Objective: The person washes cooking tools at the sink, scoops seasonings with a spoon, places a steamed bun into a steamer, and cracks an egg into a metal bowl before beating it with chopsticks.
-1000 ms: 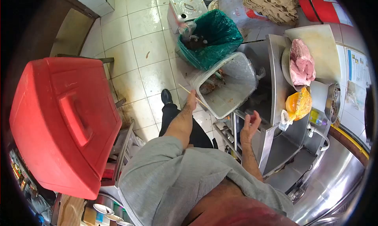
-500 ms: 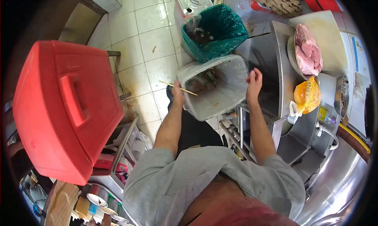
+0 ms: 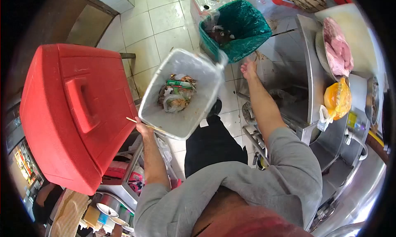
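My left hand (image 3: 144, 128) is closed on the near left rim of a translucent grey waste bin (image 3: 167, 120), with a thin wooden stick (image 3: 131, 119) also under the fingers. The bin tilts towards me, showing food scraps, crumpled plastic and a green wrapper (image 3: 180, 84) at its bottom. Off the bin's right side, my right hand (image 3: 249, 68) has its fingers curled, just below the rim of a bin lined with a green bag (image 3: 251, 34). Whatever those fingers hold is too small to make out. A blurred wisp of clear plastic (image 3: 222, 59) shows by the grey bin's far corner.
A large red cooler box (image 3: 57, 117) stands close on my left. To the right, a steel counter and sink (image 3: 324, 150) carry raw meat (image 3: 338, 47) and a bag of orange food (image 3: 337, 98). A white container (image 3: 208, 1) stands on the tiled floor behind the green-lined bin.
The grey bin has swung left and nearer the cooler with my left hand, its contents now plainer to see. My right hand has come off its right side and moved forward towards the green-lined bin.
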The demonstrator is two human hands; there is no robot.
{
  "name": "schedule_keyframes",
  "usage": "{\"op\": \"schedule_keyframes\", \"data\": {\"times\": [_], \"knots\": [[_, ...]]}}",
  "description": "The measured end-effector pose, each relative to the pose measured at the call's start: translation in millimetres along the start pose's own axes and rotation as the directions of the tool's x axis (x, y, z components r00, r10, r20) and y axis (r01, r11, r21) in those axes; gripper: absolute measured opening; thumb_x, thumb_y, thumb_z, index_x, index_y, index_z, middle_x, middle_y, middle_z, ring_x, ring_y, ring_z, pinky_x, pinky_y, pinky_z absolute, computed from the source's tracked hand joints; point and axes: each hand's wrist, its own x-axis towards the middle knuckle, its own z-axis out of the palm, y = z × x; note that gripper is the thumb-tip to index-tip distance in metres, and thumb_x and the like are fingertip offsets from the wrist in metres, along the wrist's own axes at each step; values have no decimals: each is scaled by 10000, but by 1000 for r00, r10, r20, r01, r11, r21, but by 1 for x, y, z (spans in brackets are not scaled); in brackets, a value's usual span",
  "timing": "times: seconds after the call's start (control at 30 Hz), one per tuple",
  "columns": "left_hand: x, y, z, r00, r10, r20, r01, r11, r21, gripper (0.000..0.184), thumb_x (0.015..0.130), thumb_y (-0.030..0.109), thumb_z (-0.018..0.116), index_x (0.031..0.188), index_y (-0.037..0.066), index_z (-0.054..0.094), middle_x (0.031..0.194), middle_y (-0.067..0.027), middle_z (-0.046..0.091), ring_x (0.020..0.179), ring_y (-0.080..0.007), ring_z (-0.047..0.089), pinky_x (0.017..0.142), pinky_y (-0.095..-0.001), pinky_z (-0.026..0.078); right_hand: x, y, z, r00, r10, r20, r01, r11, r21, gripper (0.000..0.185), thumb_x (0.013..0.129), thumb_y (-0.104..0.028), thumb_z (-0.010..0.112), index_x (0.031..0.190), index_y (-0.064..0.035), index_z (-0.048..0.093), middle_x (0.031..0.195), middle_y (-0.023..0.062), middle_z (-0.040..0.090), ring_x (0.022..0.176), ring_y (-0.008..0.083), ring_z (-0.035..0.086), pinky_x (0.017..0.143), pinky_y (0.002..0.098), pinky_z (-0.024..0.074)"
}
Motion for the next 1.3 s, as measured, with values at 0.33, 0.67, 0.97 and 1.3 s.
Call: {"op": "schedule_keyframes", "data": {"times": [0.33, 0.67, 0.97, 1.3], "knots": [[-30, -102, 5, 663, 515, -544, -241, 834, 496, 557, 887, 473, 430, 874, -81, 489, 855, -165, 545, 706, -273, 511, 669, -406, 485, 55, 31, 33, 992, 120, -25, -115, 982, 149, 565, 699, -31, 682, 1079, -176, 292, 1119, 131, 432, 901, 276, 489, 631, 436, 421], [-36, -115, 11, 748, 252, -615, -212, 967, 138, 480, 901, 408, 429, 1024, -53, 481, 1023, -163, 529, 860, -278, 524, 792, -421, 465, 16, 12, -92, 948, 14, -317, 34, 989, 146, 533, 691, -162, 756, 1053, -81, 372, 1080, 143, 492, 929, 307, 521, 685, 511, 454], [69, -109, 76, 819, 338, -463, -271, 940, 206, 399, 876, 397, 502, 793, 9, 543, 788, -78, 551, 693, -227, 493, 655, -393, 450, -19, 63, -181, 814, -193, -548, -188, 805, -563, 777, 794, -489, 584, 1301, -58, 184, 1236, 267, 394, 1099, 371, 449, 896, 480, 368], [73, -87, 302, 903, 374, 212, -428, 730, 533, 634, 915, 489, 309, 1237, -51, 392, 1168, -220, 478, 1013, -324, 499, 863, -439, 404, -184, 62, -155, 825, -536, 180, 495, 529, -689, 667, 676, -98, 692, 1267, -97, 381, 1206, 189, 436, 1010, 304, 505, 821, 364, 442]]}}
